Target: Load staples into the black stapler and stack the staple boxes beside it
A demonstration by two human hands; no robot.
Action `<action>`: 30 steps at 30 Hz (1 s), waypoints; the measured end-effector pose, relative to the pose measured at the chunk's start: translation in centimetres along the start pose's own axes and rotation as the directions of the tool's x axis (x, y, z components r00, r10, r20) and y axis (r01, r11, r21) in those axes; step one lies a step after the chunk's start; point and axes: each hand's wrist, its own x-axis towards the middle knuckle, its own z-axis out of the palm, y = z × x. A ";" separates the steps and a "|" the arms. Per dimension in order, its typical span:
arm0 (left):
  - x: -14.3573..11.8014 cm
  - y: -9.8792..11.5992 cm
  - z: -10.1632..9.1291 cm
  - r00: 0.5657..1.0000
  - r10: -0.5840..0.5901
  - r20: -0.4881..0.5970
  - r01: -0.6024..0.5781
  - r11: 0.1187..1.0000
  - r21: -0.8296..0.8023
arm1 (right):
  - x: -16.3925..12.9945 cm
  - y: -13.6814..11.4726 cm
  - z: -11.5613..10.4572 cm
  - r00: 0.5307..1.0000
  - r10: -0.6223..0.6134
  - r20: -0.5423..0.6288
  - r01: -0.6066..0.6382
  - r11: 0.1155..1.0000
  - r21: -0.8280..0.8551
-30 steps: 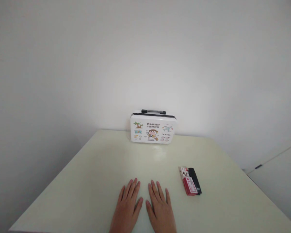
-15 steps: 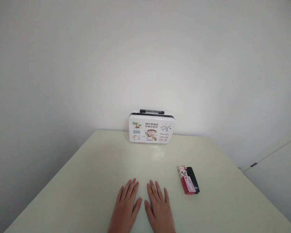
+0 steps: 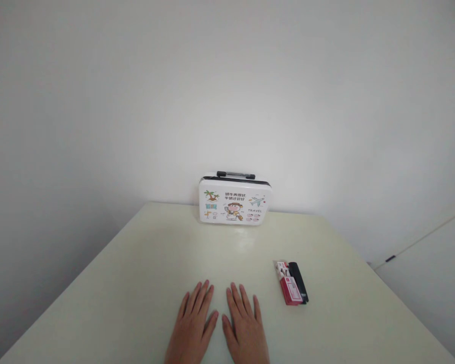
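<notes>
Black stapler (image 3: pixel 298 282) lies forward-right, long axis pointing away, nearer your right hand (image 3: pixel 246 326) than left hand (image 3: pixel 193 323); both open flat, empty.

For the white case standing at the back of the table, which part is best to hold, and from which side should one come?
Probably the black-ended handle, from above and in front. The white case stands on its long edge with the handle along its top, while the wall rises behind it.
</notes>
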 end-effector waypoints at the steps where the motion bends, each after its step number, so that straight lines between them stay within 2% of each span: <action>1: 0.0 0.0 0.0 1.000 0.002 0.000 -0.002 1.000 0.005 | 0.0 -0.1 -0.3 1.000 -0.003 0.007 0.003 1.000 0.024; 4: -0.1 0.0 -0.1 1.000 0.007 0.009 -0.007 1.000 0.013 | 0.5 0.3 -2.5 0.999 -0.030 0.027 0.026 0.990 0.140; 7: -0.1 0.0 -0.1 1.000 0.000 0.019 0.000 1.000 0.010 | 1.7 3.2 -6.8 0.998 0.001 -0.055 0.015 0.953 0.301; 9: -0.1 0.0 0.0 1.000 -0.007 0.024 0.007 1.000 0.004 | 2.6 6.9 -9.8 0.968 0.155 -0.197 -0.051 0.892 0.449; 11: -0.1 -0.1 0.1 1.000 -0.010 0.023 0.010 1.000 -0.002 | 3.2 11.3 -12.0 0.915 0.312 -0.257 -0.137 0.838 0.529; 12: -0.1 -0.1 0.1 1.000 -0.012 0.021 0.012 1.000 -0.005 | 3.4 13.4 -12.7 0.855 0.460 -0.240 -0.182 0.699 0.692; 13: -0.1 -0.1 0.1 1.000 -0.012 0.020 0.012 1.000 -0.006 | 3.4 15.2 -13.0 0.827 0.518 -0.218 -0.207 0.641 0.739; 15: -0.1 0.0 0.0 1.000 -0.013 0.017 0.013 1.000 -0.010 | 3.2 17.9 -12.9 0.800 0.577 -0.165 -0.233 0.552 0.801; 17: -0.1 0.0 0.0 1.000 -0.014 0.012 0.014 1.000 -0.018 | 2.8 19.2 -12.1 0.806 0.583 -0.104 -0.253 0.498 0.829; 22: -0.1 0.0 0.0 1.000 -0.019 0.000 0.019 0.998 -0.055 | 2.4 19.2 -9.8 0.822 0.569 0.003 -0.271 0.387 0.881; 26: 0.0 0.0 0.1 0.999 -0.035 0.013 0.036 0.994 -0.099 | 2.8 17.3 -7.7 0.833 0.553 0.018 -0.253 0.352 0.901; 30: 0.1 0.2 0.4 0.996 -0.085 0.034 0.090 0.976 -0.197 | 4.1 12.1 -3.7 0.853 0.522 -0.004 -0.206 0.344 0.916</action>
